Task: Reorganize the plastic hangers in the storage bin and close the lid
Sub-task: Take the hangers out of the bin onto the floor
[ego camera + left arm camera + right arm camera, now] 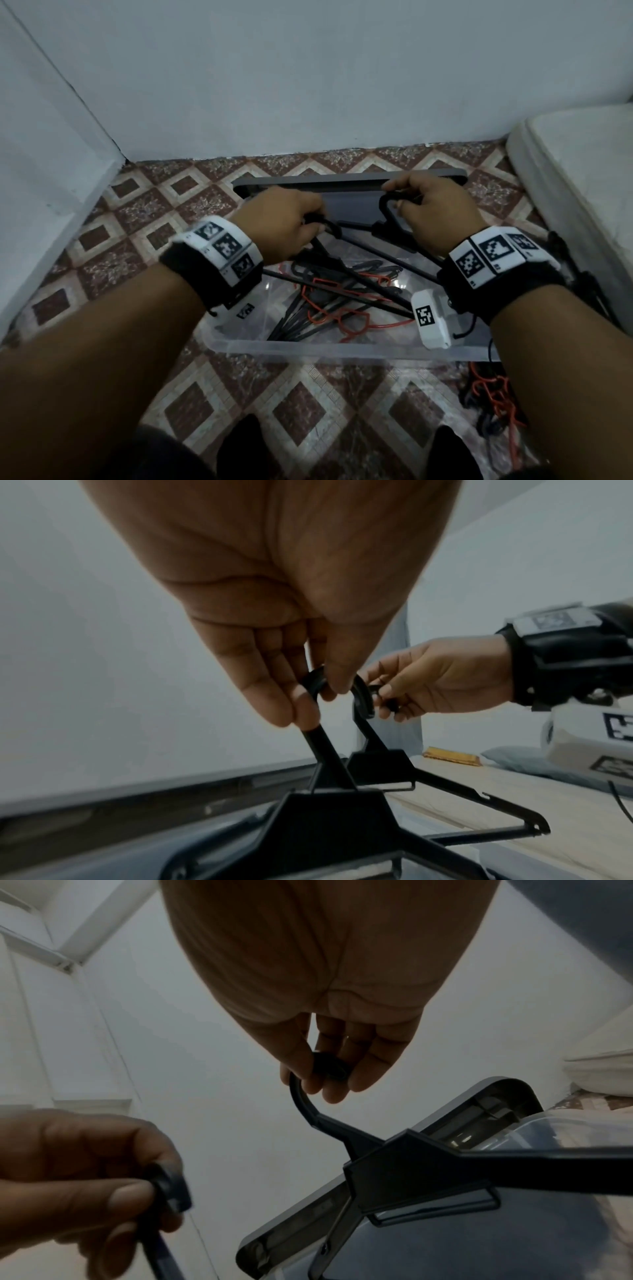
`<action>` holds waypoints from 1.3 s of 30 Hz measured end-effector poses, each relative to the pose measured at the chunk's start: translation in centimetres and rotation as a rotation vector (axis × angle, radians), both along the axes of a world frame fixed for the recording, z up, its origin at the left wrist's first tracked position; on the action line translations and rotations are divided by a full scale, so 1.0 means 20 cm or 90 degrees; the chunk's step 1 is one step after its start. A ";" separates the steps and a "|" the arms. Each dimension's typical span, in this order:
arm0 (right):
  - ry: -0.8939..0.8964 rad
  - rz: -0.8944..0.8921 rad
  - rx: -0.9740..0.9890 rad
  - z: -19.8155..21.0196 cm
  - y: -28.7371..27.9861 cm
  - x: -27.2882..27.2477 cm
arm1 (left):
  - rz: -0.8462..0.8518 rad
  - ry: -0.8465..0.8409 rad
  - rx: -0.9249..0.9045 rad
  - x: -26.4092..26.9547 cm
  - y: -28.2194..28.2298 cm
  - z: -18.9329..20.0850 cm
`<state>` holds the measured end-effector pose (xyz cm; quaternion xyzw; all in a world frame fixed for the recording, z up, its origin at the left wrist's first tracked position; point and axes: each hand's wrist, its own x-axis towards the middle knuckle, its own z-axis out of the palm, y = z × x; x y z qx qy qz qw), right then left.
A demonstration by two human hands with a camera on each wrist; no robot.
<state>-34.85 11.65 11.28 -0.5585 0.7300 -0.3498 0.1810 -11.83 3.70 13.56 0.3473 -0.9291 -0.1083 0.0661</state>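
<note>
A clear plastic storage bin [342, 353] sits on the tiled floor, with several black and red hangers [342, 301] tangled inside. Its grey lid [342, 181] stands open at the far side. My left hand [291, 226] grips the hook of one black hanger [329, 818] above the bin. My right hand [435, 212] pinches the hook of a second black hanger [428, 1167] beside it. Both hooks are held close together, the two hangers hanging down toward the bin.
A white wall runs behind the bin and a white door frame [51, 171] stands at the left. A mattress [582, 178] lies at the right. More red and black hangers [493, 404] lie on the floor at the bin's near right corner.
</note>
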 end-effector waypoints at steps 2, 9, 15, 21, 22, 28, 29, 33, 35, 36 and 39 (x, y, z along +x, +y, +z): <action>0.010 0.023 0.012 0.00 0.00 0.02 | -0.002 0.009 0.027 -0.03 0.03 -0.09; 0.003 0.150 0.092 0.00 0.00 0.11 | -0.043 0.083 0.048 -0.09 0.06 -0.23; -0.004 0.203 0.117 0.00 0.00 0.17 | 0.015 0.182 0.044 -0.12 0.07 -0.26; 0.064 0.143 0.114 -0.04 -0.02 0.15 | 0.129 0.170 0.161 -0.07 -0.01 -0.33; 0.068 0.139 0.119 -0.04 -0.02 0.15 | 0.136 0.152 0.175 -0.06 -0.03 -0.34; 0.101 0.129 0.157 -0.05 -0.03 0.13 | 0.182 0.041 0.198 0.07 -0.13 -0.44; 0.106 0.124 0.161 -0.05 -0.03 0.12 | 0.195 0.016 0.201 0.10 -0.15 -0.46; 0.131 0.109 0.160 -0.02 -0.04 0.12 | 0.225 -0.036 0.201 0.17 -0.17 -0.52; 0.133 0.112 0.160 0.01 -0.05 0.13 | 0.221 -0.049 0.205 0.19 -0.17 -0.53; 0.135 0.114 0.161 0.02 -0.05 0.14 | 0.222 -0.052 0.208 0.19 -0.17 -0.53; 0.169 0.110 0.154 0.03 -0.05 0.13 | 0.224 -0.057 0.225 0.19 -0.18 -0.54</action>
